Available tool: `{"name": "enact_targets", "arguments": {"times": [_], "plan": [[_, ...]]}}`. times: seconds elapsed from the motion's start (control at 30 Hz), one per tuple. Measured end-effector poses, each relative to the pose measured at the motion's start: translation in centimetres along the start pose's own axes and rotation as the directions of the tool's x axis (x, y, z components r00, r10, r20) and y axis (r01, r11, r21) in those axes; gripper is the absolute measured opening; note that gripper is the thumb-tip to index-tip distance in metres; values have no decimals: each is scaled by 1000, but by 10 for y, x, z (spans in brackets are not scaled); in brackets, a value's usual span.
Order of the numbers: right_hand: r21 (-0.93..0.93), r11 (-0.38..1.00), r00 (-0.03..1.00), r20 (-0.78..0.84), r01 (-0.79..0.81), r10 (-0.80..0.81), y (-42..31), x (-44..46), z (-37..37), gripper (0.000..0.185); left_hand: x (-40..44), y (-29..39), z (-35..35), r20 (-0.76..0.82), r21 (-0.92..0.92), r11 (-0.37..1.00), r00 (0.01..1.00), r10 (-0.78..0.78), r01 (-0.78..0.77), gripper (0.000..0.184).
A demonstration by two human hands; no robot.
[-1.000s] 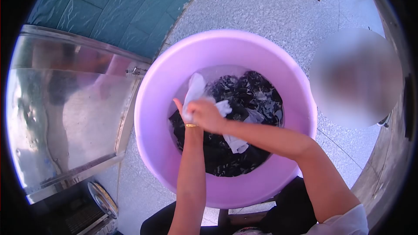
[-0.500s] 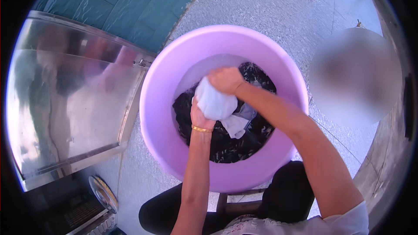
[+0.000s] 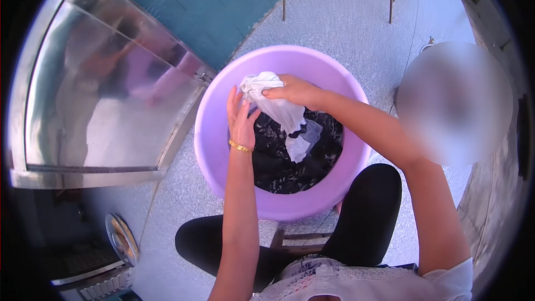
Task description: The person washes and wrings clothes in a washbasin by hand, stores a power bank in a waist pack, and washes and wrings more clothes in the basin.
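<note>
A crumpled white cloth (image 3: 281, 110) hangs over the large pink-purple basin (image 3: 214, 159). My right hand (image 3: 298, 90) is closed round its upper part, with the thumb across the front. At its left side my left hand (image 3: 242, 127) is open, fingers spread and pointing up; whether the fingertips touch the cloth I cannot tell. A gold bracelet (image 3: 239, 146) circles my left wrist. Dark patterned fabric (image 3: 290, 175) fills the bottom of the basin, and a smaller pale cloth (image 3: 298, 147) lies on top of it.
A shiny metal cabinet (image 3: 106, 100) stands to the left, close to the basin's rim. Below it, a round metal lid or dish (image 3: 121, 239) leans at an angle. Thin metal legs (image 3: 390, 0) stand at the back. The right side holds a blurred patch.
The white cloth has gone from a bunched ball between both hands to hanging loosely from my right hand. My left hand's fingers have spread off it. The camera view has shifted.
</note>
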State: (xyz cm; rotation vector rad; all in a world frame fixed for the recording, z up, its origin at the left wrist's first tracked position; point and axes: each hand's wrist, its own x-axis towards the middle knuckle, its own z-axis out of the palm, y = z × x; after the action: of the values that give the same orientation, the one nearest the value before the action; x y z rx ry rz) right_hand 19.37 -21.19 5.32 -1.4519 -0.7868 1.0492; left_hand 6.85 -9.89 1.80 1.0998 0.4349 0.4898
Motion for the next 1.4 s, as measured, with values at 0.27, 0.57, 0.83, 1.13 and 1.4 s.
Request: {"name": "enact_targets", "arguments": {"times": [0.27, 0.57, 0.83, 1.13, 1.4], "plan": [[169, 981, 993, -84, 93, -80, -77, -42, 44, 38, -70, -99, -49, -175, -341, 614, 594, -785, 712, 48], [496, 846, 978, -159, 198, -135, -116, -98, 79, 41, -73, -123, -27, -28, -809, 434, 711, -703, 396, 36], [467, 876, 892, -437, 118, 112, -14, -124, 52, 43, -45, -72, -63, -7, -690, 657, 904, -428, 305, 33], [450, 812, 812, -266, -372, 519, 100, -87, 56, 79, -56, -58, -59, 185, -636, 718, 959, -214, 283, 51], [780, 616, 907, -178, -106, 381, 100, -78, 50, 35, -85, -41, -39, 475, -138, 855, 791, -386, 500, 55]]}}
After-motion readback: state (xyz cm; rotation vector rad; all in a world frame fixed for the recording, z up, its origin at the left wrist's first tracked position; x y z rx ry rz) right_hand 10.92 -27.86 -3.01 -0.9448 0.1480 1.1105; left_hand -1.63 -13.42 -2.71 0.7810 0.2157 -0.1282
